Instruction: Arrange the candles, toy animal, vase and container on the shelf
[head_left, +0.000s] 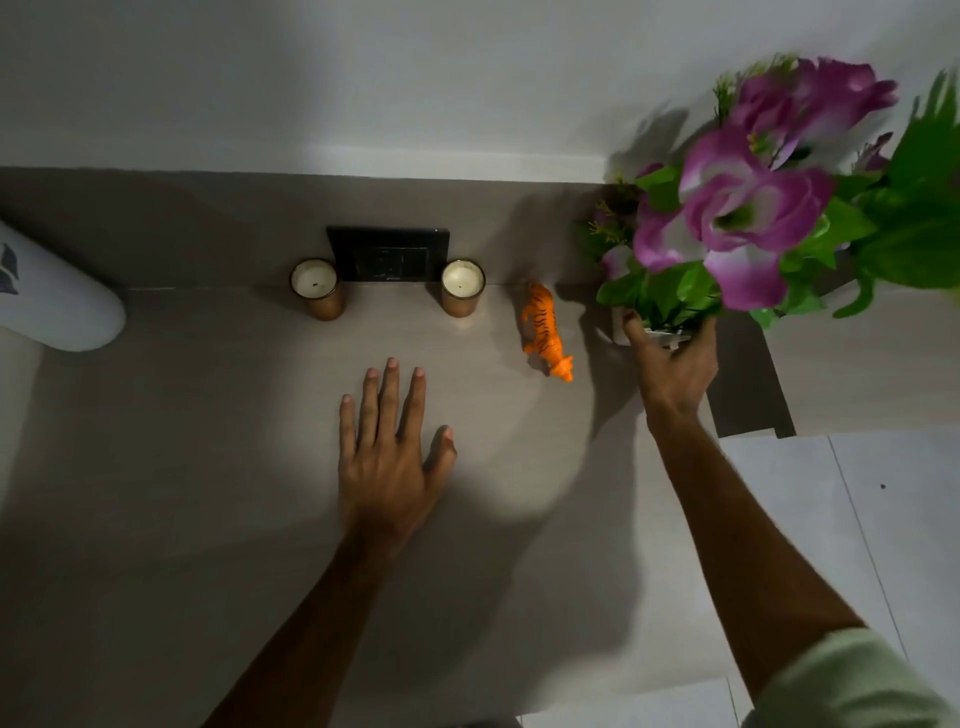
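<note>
Two candles in amber glass stand on the shelf (208, 415), the left candle (317, 288) and the right candle (462, 287), either side of a black frame. An orange toy tiger (546, 330) lies to the right of them. My right hand (672, 364) grips the white vase (660, 335) of purple flowers (753, 208) at the shelf's right end; the leaves hide most of the vase. My left hand (389, 452) lies flat on the shelf with fingers spread, holding nothing. A white container (52, 301) sits at the far left, partly cut off.
A black frame (387, 254) leans against the back wall between the candles. A dark gap (748, 384) opens past the shelf's right edge, with white floor tiles (857, 519) below. A lower ledge (872, 364) lies right of the gap.
</note>
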